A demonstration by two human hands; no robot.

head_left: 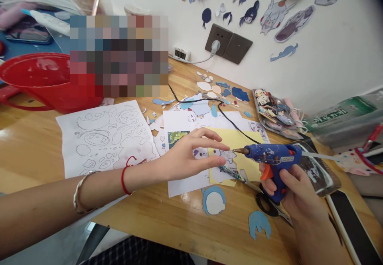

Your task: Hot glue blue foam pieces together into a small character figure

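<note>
My right hand (295, 189) is wrapped round the handle of a blue glue gun (269, 155), whose nozzle points left. My left hand (194, 153) reaches over the papers with its fingers apart and nothing held, its fingertips close to the nozzle. Beneath them lie a yellow sheet (251, 137) and a white printed sheet (179, 185). Nearer the table edge are a blue and white round cutout (214, 200) and a blue jagged cutout (260, 224). Black-handled scissors (265, 205) lie partly under my right hand.
A red basin (44, 77) stands at the left, beside a sheet of outline drawings (98, 137). Paper scraps and a black cord cross the back. At the right are a tray of cutouts (275, 115), a plastic pack (344, 113) and a phone (354, 227).
</note>
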